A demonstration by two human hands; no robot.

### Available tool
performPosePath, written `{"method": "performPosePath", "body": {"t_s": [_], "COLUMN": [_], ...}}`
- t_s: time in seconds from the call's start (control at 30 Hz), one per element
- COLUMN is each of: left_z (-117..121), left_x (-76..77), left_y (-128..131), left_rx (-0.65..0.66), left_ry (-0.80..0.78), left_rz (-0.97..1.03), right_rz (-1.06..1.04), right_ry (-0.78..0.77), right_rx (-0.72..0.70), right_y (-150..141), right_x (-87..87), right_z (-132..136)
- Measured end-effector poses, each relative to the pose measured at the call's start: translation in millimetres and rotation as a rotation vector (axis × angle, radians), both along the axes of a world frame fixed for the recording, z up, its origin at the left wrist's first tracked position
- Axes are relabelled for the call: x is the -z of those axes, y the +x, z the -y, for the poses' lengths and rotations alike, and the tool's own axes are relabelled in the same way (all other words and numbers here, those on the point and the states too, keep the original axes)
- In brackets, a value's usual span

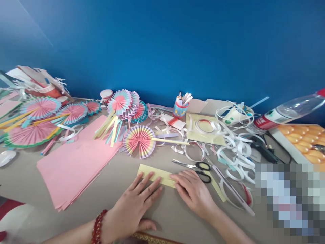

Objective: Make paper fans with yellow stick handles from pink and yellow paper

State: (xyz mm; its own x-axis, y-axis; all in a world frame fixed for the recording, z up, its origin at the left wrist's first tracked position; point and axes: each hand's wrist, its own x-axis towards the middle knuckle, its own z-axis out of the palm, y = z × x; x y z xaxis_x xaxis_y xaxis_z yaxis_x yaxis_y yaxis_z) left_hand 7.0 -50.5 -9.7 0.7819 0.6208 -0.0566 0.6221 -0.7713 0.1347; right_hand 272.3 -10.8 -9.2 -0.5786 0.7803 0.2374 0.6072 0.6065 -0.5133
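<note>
A folded pale yellow paper strip lies flat on the table in front of me. My left hand, with a red bead bracelet at the wrist, rests on it with fingers spread. At the strip's right end, my right hand has its fingers drawn together on the paper, covering that end. Black-handled scissors lie just beyond the right hand, blades pointing left. Farther back, a round pleated paper fan in pink, yellow and purple lies with a yellow stick pointing right.
Pink paper sheets are stacked at left, beside more pleated fans. Curled white strips and tape rolls clutter the right. A pen cup stands near the blue wall; a plastic bottle is at far right.
</note>
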Motion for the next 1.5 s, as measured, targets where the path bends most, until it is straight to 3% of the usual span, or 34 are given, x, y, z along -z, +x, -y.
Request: {"method": "performPosePath", "body": {"t_s": [0.27,1.03,1.2,1.37,1.5], "left_z": [-0.8,-0.8,-0.5,-0.6,-0.1], "left_x": [-1.1,-0.6,-1.1,-1.4,-0.9], "left_y": [-0.4,0.5,-0.2,-0.3,-0.4], "left_rx": [-0.002,-0.007,-0.010,0.014,0.005], "left_ry": [-0.066,-0.064,-0.065,-0.053,-0.044], "left_rz": [0.006,-0.011,0.000,-0.012,-0.005], "right_rz": [-0.028,0.025,0.148,0.305,0.372], "right_ry": [0.038,0.059,0.122,0.280,0.304], "right_rx": [0.128,0.146,0.184,0.045,0.014], "right_y": [1.9,0.1,-0.1,-4.8,-9.0], "right_x": [1.7,1.7,-0.5,-4.2,-4.2], "right_z": [4.6,5.7,11.5,18.4,22.6]}}
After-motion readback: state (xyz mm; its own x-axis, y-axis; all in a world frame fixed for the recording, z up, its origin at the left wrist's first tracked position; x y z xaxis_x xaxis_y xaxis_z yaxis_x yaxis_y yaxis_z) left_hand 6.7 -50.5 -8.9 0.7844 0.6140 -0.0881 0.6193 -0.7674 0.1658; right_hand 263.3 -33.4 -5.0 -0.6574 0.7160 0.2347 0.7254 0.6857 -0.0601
